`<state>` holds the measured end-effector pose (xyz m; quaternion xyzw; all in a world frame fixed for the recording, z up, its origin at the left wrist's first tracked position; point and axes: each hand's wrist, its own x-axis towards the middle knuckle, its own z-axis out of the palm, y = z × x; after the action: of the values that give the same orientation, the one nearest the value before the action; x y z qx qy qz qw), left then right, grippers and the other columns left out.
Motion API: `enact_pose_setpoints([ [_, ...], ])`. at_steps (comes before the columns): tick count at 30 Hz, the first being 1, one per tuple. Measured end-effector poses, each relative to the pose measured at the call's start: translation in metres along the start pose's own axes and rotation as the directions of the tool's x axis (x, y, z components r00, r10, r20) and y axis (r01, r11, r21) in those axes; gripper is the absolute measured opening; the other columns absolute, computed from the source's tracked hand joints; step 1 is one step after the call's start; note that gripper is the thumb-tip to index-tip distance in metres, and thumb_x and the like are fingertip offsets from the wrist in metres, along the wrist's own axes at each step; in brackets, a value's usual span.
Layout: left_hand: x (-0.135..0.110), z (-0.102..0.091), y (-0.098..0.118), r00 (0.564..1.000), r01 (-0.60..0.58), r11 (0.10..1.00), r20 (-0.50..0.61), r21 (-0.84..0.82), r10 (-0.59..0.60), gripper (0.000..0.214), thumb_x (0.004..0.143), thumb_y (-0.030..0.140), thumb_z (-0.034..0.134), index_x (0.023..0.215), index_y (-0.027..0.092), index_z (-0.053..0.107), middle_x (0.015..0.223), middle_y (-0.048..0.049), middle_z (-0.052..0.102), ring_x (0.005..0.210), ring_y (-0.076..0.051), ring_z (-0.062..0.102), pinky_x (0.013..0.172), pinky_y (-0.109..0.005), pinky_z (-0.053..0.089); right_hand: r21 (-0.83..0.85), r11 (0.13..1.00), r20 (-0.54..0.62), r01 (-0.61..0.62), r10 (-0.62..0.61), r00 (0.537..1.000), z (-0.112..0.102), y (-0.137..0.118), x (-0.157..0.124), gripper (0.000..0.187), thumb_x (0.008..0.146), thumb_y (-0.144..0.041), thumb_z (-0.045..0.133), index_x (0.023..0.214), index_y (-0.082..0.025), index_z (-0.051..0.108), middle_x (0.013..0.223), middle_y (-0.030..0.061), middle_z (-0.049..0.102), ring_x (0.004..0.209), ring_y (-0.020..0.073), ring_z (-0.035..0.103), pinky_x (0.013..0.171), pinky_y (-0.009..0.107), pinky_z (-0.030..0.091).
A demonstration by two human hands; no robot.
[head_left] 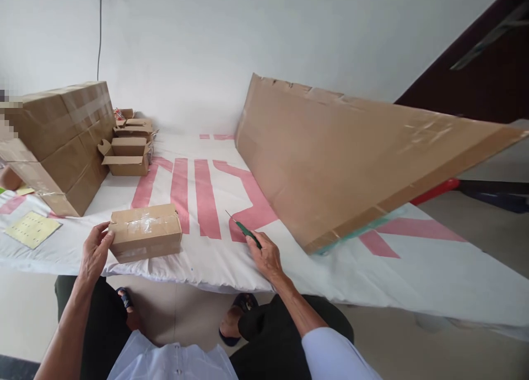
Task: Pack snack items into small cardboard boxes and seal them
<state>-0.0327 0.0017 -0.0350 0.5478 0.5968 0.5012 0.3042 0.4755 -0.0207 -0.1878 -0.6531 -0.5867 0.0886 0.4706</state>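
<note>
My left hand [94, 253] half-curls around the left end of the small taped brown cardboard box [145, 232], which lies sealed near the front edge of the white red-lettered cloth [351, 275]. My right hand [266, 256] is closed on a thin green-handled blade [243, 230], with bare cloth between the two. The small open brown cartons [126, 157] sit far left. The big tilted cardboard sheet [351, 154] crowds the right.

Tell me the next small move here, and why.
Probably bring the right hand with its green-handled blade across to the small box: its top is sealed with clear tape, the left hand steadies its end, and the blade lies apart from it.
</note>
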Motion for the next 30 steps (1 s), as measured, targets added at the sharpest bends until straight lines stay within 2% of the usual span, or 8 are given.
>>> enact_pose_setpoints([
  [6, -0.002, -0.001, 0.002, 1.000, 0.009, 0.994, 0.022, -0.111, -0.006, 0.074, 0.081, 0.076, 0.079, 0.127, 0.018, 0.074, 0.128, -0.0138, 0.081, 0.124, -0.038, 0.072, 0.103, -0.044, 0.059, 0.136, 0.983, 0.017, -0.127, 0.126, 0.992, 0.004, -0.025, -0.008, 0.054, 0.096, -0.067, 0.054, 0.105, -0.020, 0.078, 0.098, 0.0118, 0.080, 0.092, 0.0276, 0.070, 0.086, 0.040, 0.057],
  [11, 0.004, -0.003, -0.002, 0.995, 0.085, 0.976, 0.059, -0.199, -0.075, 0.075, 0.078, 0.076, 0.080, 0.128, 0.019, 0.078, 0.133, -0.0135, 0.080, 0.129, -0.038, 0.070, 0.101, -0.043, 0.059, 0.297, 0.880, 0.143, -0.370, 0.343, 0.929, 0.012, -0.062, -0.010, 0.067, 0.086, -0.085, 0.060, 0.085, -0.019, 0.073, 0.065, 0.0036, 0.065, 0.060, 0.0190, 0.055, 0.057, 0.033, 0.048],
  [14, 0.008, -0.004, 0.000, 0.992, 0.120, 0.960, 0.071, -0.253, -0.105, 0.069, 0.073, 0.069, 0.087, 0.121, 0.020, 0.082, 0.139, -0.0141, 0.079, 0.132, -0.039, 0.069, 0.099, -0.042, 0.060, 0.383, 0.833, 0.217, -0.399, 0.339, 0.916, 0.016, -0.087, -0.007, 0.070, 0.081, -0.089, 0.064, 0.084, -0.020, 0.070, 0.069, 0.0035, 0.065, 0.052, 0.0140, 0.048, 0.049, 0.031, 0.042],
  [17, 0.011, -0.005, 0.007, 0.991, 0.119, 0.952, 0.095, -0.281, -0.096, 0.059, 0.067, 0.058, 0.093, 0.111, 0.019, 0.085, 0.146, -0.0149, 0.076, 0.131, -0.041, 0.071, 0.100, -0.044, 0.060, 0.437, 0.820, 0.274, -0.369, 0.270, 0.923, 0.020, -0.107, -0.002, 0.069, 0.081, -0.086, 0.069, 0.097, -0.019, 0.073, 0.080, 0.0046, 0.070, 0.053, 0.0123, 0.048, 0.049, 0.030, 0.042],
  [19, 0.012, -0.006, 0.012, 0.988, 0.122, 0.949, 0.126, -0.291, -0.089, 0.057, 0.064, 0.055, 0.095, 0.107, 0.019, 0.086, 0.146, -0.0154, 0.076, 0.129, -0.041, 0.072, 0.101, -0.044, 0.061, 0.437, 0.823, 0.297, -0.363, 0.249, 0.922, 0.021, -0.115, 0.001, 0.067, 0.081, -0.082, 0.073, 0.104, -0.018, 0.074, 0.074, 0.0012, 0.066, 0.053, 0.0130, 0.048, 0.048, 0.029, 0.041],
  [23, 0.016, -0.011, 0.014, 0.982, 0.136, 0.956, 0.163, -0.261, -0.095, 0.065, 0.061, 0.063, 0.097, 0.108, 0.020, 0.085, 0.132, -0.0151, 0.083, 0.123, -0.040, 0.075, 0.096, -0.044, 0.063, 0.475, 0.803, 0.227, -0.360, 0.283, 0.932, 0.021, -0.124, 0.014, 0.061, 0.080, -0.077, 0.076, 0.098, -0.019, 0.073, 0.064, -0.0022, 0.059, 0.057, 0.0149, 0.051, 0.052, 0.029, 0.045],
  [27, 0.026, -0.016, 0.010, 0.984, 0.112, 0.971, 0.162, -0.212, -0.079, 0.069, 0.058, 0.063, 0.101, 0.111, 0.022, 0.084, 0.122, -0.0100, 0.086, 0.122, -0.040, 0.076, 0.099, -0.045, 0.064, 0.620, 0.683, 0.092, -0.386, 0.425, 0.900, 0.011, -0.120, 0.027, 0.064, 0.073, -0.084, 0.078, 0.086, -0.023, 0.065, 0.073, 0.0021, 0.068, 0.065, 0.0172, 0.064, 0.064, 0.032, 0.058],
  [30, 0.036, -0.016, 0.011, 0.981, 0.139, 0.964, 0.161, -0.226, -0.104, 0.070, 0.052, 0.059, 0.106, 0.109, 0.026, 0.083, 0.118, -0.0044, 0.087, 0.125, -0.040, 0.075, 0.103, -0.045, 0.064, 0.666, 0.603, 0.191, -0.440, 0.432, 0.881, 0.000, -0.110, 0.029, 0.065, 0.072, -0.086, 0.078, 0.087, -0.024, 0.064, 0.077, 0.0040, 0.072, 0.071, 0.0216, 0.071, 0.067, 0.036, 0.062],
])
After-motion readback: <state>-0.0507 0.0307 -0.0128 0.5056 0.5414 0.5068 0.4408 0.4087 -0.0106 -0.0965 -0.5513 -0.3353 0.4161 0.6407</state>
